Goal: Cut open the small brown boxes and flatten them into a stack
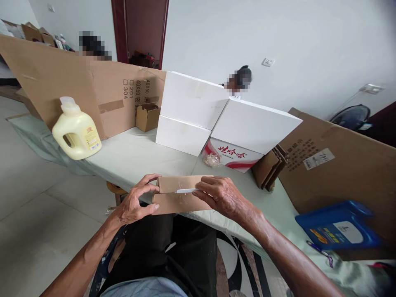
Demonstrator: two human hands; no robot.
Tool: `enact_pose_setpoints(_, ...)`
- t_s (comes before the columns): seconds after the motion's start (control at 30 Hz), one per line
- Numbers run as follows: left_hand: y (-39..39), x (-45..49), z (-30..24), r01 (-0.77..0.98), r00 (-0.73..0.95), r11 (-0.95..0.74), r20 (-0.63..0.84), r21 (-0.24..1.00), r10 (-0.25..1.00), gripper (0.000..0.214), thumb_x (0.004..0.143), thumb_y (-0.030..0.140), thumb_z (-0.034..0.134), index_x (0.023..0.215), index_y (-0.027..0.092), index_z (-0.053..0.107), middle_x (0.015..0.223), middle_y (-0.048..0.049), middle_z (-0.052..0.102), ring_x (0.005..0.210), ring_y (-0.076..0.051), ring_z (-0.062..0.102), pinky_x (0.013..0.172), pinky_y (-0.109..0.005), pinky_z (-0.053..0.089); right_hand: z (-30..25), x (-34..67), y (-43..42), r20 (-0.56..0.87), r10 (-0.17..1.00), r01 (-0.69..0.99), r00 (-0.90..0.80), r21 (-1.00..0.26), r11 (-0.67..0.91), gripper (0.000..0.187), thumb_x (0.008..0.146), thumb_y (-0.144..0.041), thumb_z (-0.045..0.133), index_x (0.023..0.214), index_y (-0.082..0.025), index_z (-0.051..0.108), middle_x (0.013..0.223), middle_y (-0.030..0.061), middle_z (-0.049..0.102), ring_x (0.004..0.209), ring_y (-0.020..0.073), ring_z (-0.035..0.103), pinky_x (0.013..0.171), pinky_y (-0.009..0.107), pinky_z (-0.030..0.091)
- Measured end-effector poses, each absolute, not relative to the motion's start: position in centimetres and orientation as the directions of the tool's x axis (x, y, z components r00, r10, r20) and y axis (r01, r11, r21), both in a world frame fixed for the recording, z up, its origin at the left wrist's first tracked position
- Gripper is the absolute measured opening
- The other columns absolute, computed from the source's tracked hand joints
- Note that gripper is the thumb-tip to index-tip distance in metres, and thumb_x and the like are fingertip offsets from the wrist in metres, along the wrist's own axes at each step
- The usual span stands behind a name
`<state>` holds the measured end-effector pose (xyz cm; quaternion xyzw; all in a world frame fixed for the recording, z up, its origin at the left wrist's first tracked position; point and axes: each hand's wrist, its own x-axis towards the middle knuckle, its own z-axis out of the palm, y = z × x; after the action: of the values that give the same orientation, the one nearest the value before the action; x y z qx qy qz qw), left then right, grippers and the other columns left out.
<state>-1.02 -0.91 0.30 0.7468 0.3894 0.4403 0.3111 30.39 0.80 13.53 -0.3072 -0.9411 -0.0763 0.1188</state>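
A small closed brown cardboard box (pixel 182 203) lies at the near edge of the cloth-covered table, with a seam running along its top. My left hand (pixel 137 202) grips its left end, thumb on the near side and fingers on the far side. Between the thumb and fingers of my right hand (pixel 221 194) is a slim white tool (pixel 186 191), lying over the seam with its narrow tip pointing left. My fingers hide the rest of the tool, so its exact kind is unclear.
White boxes (pixel 188 99) and cardboard panels (pixel 123 103) wall the table's far side. A yellow jug (pixel 76 132) stands left; a blue jug (pixel 340 227) and purple-handled scissors (pixel 321 252) lie right. Folded cardboard (pixel 269 169) and crumpled plastic (pixel 212 160) sit ahead. Two people are beyond.
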Motion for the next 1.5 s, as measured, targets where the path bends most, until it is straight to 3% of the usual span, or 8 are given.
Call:
enact_pose_setpoints(0.2, -0.7, -0.9, -0.1, 0.301, 0.33, -0.524, 0.428, 0.797, 0.841, 0.03, 0.084, 0.035, 0.073, 0.112, 0.025, 0.073, 0.164, -0.0125, 0.053, 0.153, -0.038, 0.051, 0.124, -0.052, 0.048, 14.3, 30.5, 0.8, 0.188, 0.602, 0.623, -0.776, 0.078, 0.778, 0.051, 0.12, -0.041, 0.039, 0.081, -0.02, 0.062, 0.074, 0.0014, 0.055, 0.063, 0.0145, 0.038, 0.063, 0.035, 0.019)
enact_pose_setpoints(0.43, -0.1, 0.3, -1.2, 0.326, 0.406, -0.547, 0.409, 0.771, 0.817, 0.028, 0.085, 0.029, 0.071, 0.113, 0.024, 0.071, 0.16, -0.0141, 0.052, 0.15, -0.036, 0.054, 0.119, -0.049, 0.053, 13.7, 33.0, 0.6, 0.2, 0.601, 0.627, -0.774, 0.107, 0.772, 0.049, 0.12, -0.038, 0.044, 0.078, -0.02, 0.06, 0.074, 0.0009, 0.058, 0.064, 0.0137, 0.044, 0.064, 0.034, 0.019)
enact_pose_setpoints(0.63, -0.4, 1.9, -1.6, 0.445, 0.501, -0.589, 0.358, 0.674, 0.788, 0.108, 0.06, 0.026, 0.101, 0.152, 0.032, 0.046, 0.179, -0.0201, 0.026, 0.156, -0.048, 0.044, 0.115, -0.064, 0.055, 13.2, 34.3, 0.5, 0.244, 0.652, 0.691, -0.718, 0.142, 0.708, 0.046, 0.119, -0.037, 0.046, 0.081, -0.018, 0.063, 0.076, 0.0016, 0.06, 0.066, 0.0139, 0.045, 0.064, 0.034, 0.019)
enact_pose_setpoints(0.83, 0.2, 3.9, -1.7, 0.43, 0.444, -0.667, 0.501, 0.609, 0.743, 0.069, 0.08, 0.018, 0.081, 0.139, 0.027, 0.048, 0.166, -0.0208, 0.038, 0.156, -0.04, 0.046, 0.112, -0.054, 0.058, 13.0, 34.2, 0.5, 0.224, 0.684, 0.719, -0.694, 0.178, 0.672, 0.049, 0.119, -0.04, 0.044, 0.08, -0.018, 0.063, 0.076, 0.0026, 0.06, 0.066, 0.0146, 0.043, 0.064, 0.035, 0.018)
enact_pose_setpoints(1.03, 1.0, 3.1, -1.5, 0.407, 0.415, -0.692, 0.555, 0.596, 0.721, 0.069, 0.077, 0.018, 0.08, 0.138, 0.025, 0.048, 0.161, -0.0201, 0.041, 0.153, -0.038, 0.048, 0.116, -0.052, 0.055, 14.7, 38.7, 0.6, 0.26, 0.702, 0.748, -0.663, 0.192, 0.635, 0.056, 0.12, -0.049, 0.038, 0.078, -0.019, 0.062, 0.075, 0.0029, 0.061, 0.062, 0.0145, 0.044, 0.062, 0.034, 0.019)
enact_pose_setpoints(1.17, 0.8, 1.7, -1.2, 0.439, 0.437, -0.68, 0.522, 0.587, 0.733, 0.068, 0.082, 0.021, 0.08, 0.144, 0.027, 0.052, 0.165, -0.0185, 0.038, 0.156, -0.04, 0.045, 0.114, -0.051, 0.058, 13.1, 44.0, 0.9, 0.421, 0.754, 0.833, -0.504, 0.008, 0.553, 0.05, 0.117, -0.053, 0.044, 0.086, -0.02, 0.066, 0.077, 0.003, 0.062, 0.067, 0.0159, 0.053, 0.066, 0.031, 0.031)
enact_pose_setpoints(1.33, 0.4, -0.2, -0.5, 0.486, 0.485, -0.685, 0.485, 0.542, 0.728, 0.083, 0.085, 0.022, 0.079, 0.16, 0.036, 0.047, 0.173, -0.0137, 0.031, 0.16, -0.041, 0.04, 0.115, -0.051, 0.06, 1.8, 44.9, 1.6, 0.481, 0.874, 0.92, -0.065, -0.311, 0.24, 0.05, 0.114, -0.056, 0.038, 0.083, -0.023, 0.06, 0.069, 0.0021, 0.061, 0.061, 0.0175, 0.054, 0.063, 0.03, 0.038)
enact_pose_setpoints(1.5, 0.0, -1.6, 0.6, 0.501, 0.542, -0.677, 0.415, 0.539, 0.731, 0.096, 0.087, 0.02, 0.074, 0.171, 0.037, 0.032, 0.177, -0.0125, 0.027, 0.162, -0.039, 0.038, 0.118, -0.049, 0.058, -7.1, 42.6, 2.3, 0.51, 0.86, 0.911, -0.011, -0.35, 0.219, 0.051, 0.111, -0.055, 0.039, 0.075, -0.025, 0.058, 0.071, 0.0077, 0.065, 0.067, 0.0232, 0.059, 0.063, 0.033, 0.043)
